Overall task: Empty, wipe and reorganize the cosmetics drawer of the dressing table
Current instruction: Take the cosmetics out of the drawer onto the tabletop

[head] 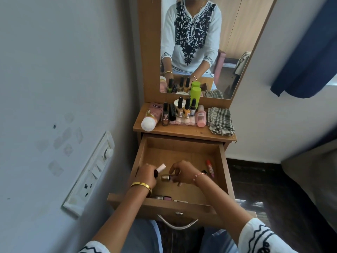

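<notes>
Fingers of the left hand curl round a dark bottle with a pale pink cap, its long axis tilted up to the right, inside the open wooden drawer. Just right of it, the right hand pinches a small gold-capped bottle lying on its side, cap pointing left. Farther right, a red lip-balm tube lies against the drawer's right wall, and a checked cloth rests on the tabletop above.

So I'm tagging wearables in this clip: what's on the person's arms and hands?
The left hand has a plain gold bangle at the wrist. The right hand has a thin pinkish bracelet at the wrist. Both forearms are bare, ending in white sleeves with dark wavy embroidered lines. No rings are clearly visible.
</notes>
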The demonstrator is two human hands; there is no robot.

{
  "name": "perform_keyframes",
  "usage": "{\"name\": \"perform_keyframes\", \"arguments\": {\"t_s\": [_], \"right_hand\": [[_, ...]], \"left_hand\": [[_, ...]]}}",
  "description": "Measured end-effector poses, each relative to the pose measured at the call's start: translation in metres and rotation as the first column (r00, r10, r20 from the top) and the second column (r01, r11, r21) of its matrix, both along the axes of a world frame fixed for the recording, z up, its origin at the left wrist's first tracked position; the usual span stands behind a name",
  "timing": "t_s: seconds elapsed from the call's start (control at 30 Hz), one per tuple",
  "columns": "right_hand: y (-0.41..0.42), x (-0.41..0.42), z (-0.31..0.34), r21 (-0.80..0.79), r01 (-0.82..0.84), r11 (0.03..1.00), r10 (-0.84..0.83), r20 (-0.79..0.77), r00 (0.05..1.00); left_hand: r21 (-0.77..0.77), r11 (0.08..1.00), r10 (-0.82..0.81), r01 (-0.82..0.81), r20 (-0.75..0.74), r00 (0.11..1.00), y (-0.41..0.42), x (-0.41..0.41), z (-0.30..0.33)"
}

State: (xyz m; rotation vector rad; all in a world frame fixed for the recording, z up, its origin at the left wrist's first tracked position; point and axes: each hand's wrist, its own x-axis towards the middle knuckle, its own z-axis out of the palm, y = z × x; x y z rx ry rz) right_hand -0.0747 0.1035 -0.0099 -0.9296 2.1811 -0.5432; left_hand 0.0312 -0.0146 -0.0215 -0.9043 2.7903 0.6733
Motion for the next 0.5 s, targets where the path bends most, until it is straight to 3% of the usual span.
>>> {"name": "perform_keyframes", "arguments": {"t_s": [0.07, 0.17, 0.27, 0.33, 0.5], "right_hand": [[0.005, -0.011, 0.010, -0.041, 0.038, 0.998, -0.038, -0.007, 0.999], [0.012, -0.031, 0.028, -0.139, 0.135, 0.981, -0.140, -0.023, 0.990], [0.013, -0.046, 0.042, -0.337, 0.351, 0.874, -0.302, 0.191, 0.934], [0.010, -0.052, 0.051, -0.428, 0.494, 0.757, -0.374, 0.337, 0.864], [-0.002, -0.063, 0.065, -0.536, 0.544, 0.646, -0.474, 0.276, 0.836]], "left_hand": [[0.006, 0.999, 0.051, -0.050, -0.129, 0.990, -0.004, 0.002, 0.000], [0.241, 0.961, 0.210, -0.137, -0.308, 0.928, -0.005, -0.002, 0.007], [0.431, 0.892, 0.326, -0.135, -0.408, 0.853, -0.003, -0.012, 0.023], [0.474, 0.873, 0.353, -0.112, -0.459, 0.815, -0.003, -0.025, 0.036], [0.498, 0.864, 0.371, -0.072, -0.532, 0.761, -0.004, -0.063, 0.070]]}}
